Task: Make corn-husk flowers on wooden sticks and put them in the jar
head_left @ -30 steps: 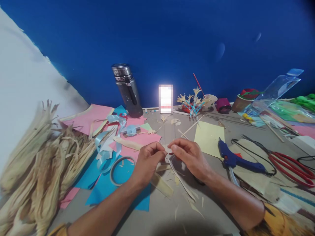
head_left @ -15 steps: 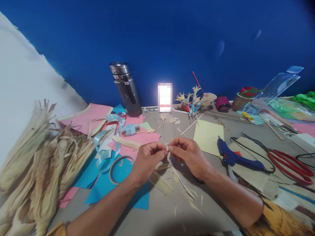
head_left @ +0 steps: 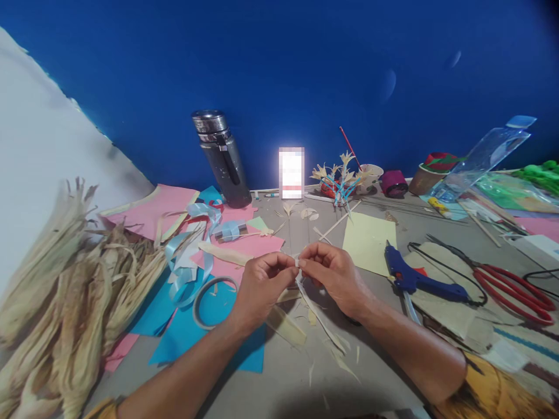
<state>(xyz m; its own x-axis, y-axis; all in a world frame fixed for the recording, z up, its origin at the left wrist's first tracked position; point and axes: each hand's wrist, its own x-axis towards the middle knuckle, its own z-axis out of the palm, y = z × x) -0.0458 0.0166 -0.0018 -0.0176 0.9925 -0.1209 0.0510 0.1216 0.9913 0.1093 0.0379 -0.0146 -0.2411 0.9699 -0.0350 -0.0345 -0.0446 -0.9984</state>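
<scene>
Pale material, a small scrap point(head_left: 297, 263), sits between my two hands, above the table point(head_left: 297, 384). My left hand point(head_left: 265, 285) pinches it, thumb against fingers; my right hand point(head_left: 335, 272) pinches it from the other side, fingertips almost meeting. Most of it is covered, so I cannot tell its shape or whether it is folded.

Step in hand, as I judge it: fine fingertip shaping. The next move seems to call for light, even pressure and one pinch firm while the other shifts; thin stuff like this could tear.

Surroundings: a long strip point(head_left: 322, 322) trails below my fingers, beside a wider husk piece point(head_left: 288, 329). Tape roll point(head_left: 196, 305) to the left, glue gun point(head_left: 408, 278) to the right, husk flowers point(head_left: 344, 174) at the back.
</scene>
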